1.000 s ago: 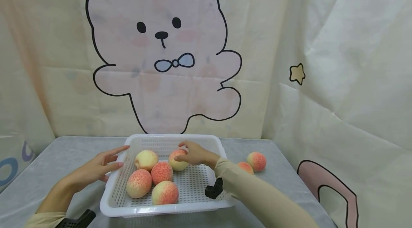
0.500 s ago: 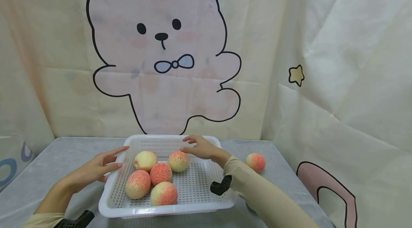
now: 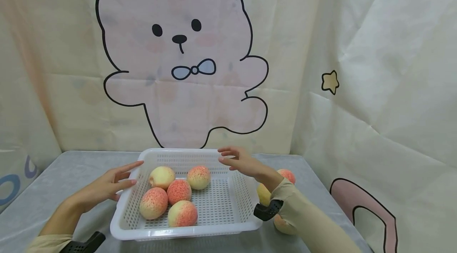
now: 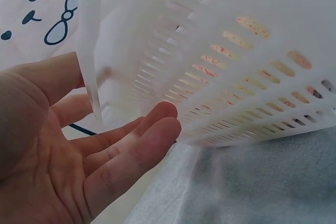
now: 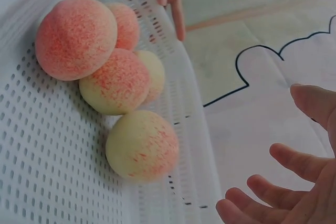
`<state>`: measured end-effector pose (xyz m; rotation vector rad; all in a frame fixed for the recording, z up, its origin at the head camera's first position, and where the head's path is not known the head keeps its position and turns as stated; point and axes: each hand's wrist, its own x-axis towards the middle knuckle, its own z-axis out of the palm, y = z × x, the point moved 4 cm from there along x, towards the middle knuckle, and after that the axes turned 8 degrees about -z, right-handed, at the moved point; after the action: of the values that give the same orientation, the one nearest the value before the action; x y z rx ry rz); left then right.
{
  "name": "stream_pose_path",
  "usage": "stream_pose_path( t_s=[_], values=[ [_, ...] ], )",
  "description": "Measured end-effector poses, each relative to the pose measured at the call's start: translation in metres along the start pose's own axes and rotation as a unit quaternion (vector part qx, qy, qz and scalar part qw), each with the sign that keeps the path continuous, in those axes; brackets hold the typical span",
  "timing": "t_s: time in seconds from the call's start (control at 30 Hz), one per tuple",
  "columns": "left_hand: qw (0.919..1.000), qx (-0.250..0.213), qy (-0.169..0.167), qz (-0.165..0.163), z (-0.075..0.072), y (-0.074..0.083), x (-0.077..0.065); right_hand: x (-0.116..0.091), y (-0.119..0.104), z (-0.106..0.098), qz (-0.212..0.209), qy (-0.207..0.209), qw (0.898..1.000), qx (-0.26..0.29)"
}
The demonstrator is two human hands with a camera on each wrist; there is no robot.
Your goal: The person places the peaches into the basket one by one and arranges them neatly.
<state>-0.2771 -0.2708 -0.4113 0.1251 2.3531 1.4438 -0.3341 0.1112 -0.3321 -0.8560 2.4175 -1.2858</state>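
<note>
A white plastic basket (image 3: 185,232) with slotted sides holds several peaches, among them a pale yellow peach (image 3: 162,177), a red peach (image 3: 179,191) and a back-right peach (image 3: 198,177). My left hand (image 3: 103,187) is at the basket's left rim, thumb and index finger on the rim and the other fingers below it outside. In the left wrist view those lower fingers (image 4: 142,150) lie nearly straight near the slotted wall. My right hand (image 3: 246,162), holding nothing, hovers over the back-right rim with its fingers loosely spread, as the right wrist view also shows.
On the grey table (image 3: 89,161), right of the basket, a reddish peach (image 3: 287,174), a yellow peach (image 3: 263,194) and a pale peach (image 3: 283,225) are partly hidden by the right arm. A printed bear curtain (image 3: 200,110) hangs behind the table.
My right hand has let go of the back-right peach, risen and moved right to the basket's rim. That peach stays in the basket. My left hand has kept its place.
</note>
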Motion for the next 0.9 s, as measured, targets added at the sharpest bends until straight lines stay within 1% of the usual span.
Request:
stream_pose_path(
  t_s=[0.2, 0.4, 0.63, 0.9],
  values=[
    [0.9999, -0.007, -0.009, 0.012, -0.001, 0.002, -0.001, -0.016, 0.007, -0.025, -0.02, 0.024, 0.999, 0.019],
    [0.9998, -0.011, -0.012, 0.01, 0.0, 0.0, 0.0, -0.029, 0.011, -0.048, -0.039, 0.038, 0.998, 0.03],
    [0.9993, -0.021, -0.024, 0.019, -0.002, 0.0, 0.001, -0.043, 0.023, -0.072, -0.03, 0.068, 0.996, 0.043],
    [0.9995, -0.018, -0.019, 0.017, -0.002, 0.001, 0.0, -0.056, 0.047, -0.084, -0.019, 0.086, 0.996, 0.035]
  ],
)
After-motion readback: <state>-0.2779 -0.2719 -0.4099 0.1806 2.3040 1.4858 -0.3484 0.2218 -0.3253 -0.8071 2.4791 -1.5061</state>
